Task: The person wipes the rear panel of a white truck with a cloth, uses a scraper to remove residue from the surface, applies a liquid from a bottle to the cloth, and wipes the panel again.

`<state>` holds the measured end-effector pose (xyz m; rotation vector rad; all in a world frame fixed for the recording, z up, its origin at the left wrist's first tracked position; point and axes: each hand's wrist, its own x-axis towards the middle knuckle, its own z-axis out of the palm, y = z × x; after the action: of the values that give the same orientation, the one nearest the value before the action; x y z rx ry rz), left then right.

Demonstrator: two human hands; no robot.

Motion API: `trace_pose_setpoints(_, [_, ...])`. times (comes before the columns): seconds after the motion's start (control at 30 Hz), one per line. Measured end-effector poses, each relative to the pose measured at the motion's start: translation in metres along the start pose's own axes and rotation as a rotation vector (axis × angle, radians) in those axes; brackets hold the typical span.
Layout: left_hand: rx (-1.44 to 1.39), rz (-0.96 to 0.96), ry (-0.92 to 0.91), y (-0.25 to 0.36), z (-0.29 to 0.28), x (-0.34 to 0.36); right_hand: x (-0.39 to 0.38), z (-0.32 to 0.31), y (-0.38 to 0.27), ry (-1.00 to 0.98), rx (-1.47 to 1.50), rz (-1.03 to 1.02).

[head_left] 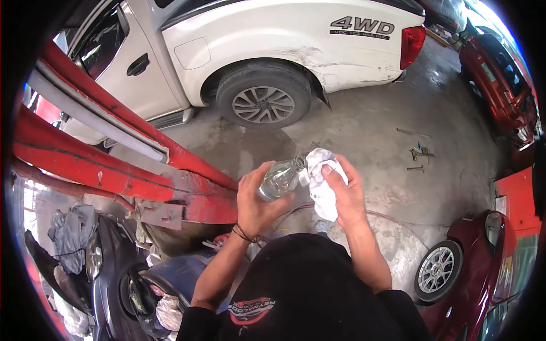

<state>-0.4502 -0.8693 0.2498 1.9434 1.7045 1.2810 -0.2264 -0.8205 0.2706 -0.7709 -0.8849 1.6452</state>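
A clear bottle [278,181] lies tilted in my left hand [254,196], whose fingers wrap round its body. Its neck [299,161] points away to the upper right, against a white cloth [323,184]. That crumpled cloth is gripped in my right hand [350,190], the thumb pressed over it. The cloth touches the bottle's mouth and partly hides it. Both hands are held up in front of my chest, above the concrete floor.
Ahead stands a white pickup [244,45] with scuffs behind its rear wheel [263,104]. Red steel posts [96,167] slant in at the left. Tools [421,152] lie on the floor at right, near a hose [392,217]. A dark red car [472,273] is at lower right.
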Motion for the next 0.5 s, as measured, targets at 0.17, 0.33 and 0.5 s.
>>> trace_pose_setpoints(0.17, [0.072, 0.019, -0.066, 0.002, -0.006, -0.002, 0.002, -0.008, -0.004, 0.020, -0.322, -0.171])
trace_pose_setpoints(0.33, [0.163, 0.001, -0.101, -0.001, -0.019, -0.009, -0.004, -0.002, 0.005, -0.035, -0.547, -0.252])
trace_pose_setpoints(0.5, [0.346, -0.014, -0.128, 0.004, -0.048, -0.011, -0.001, 0.004, 0.024, -0.044, -0.488, -0.055])
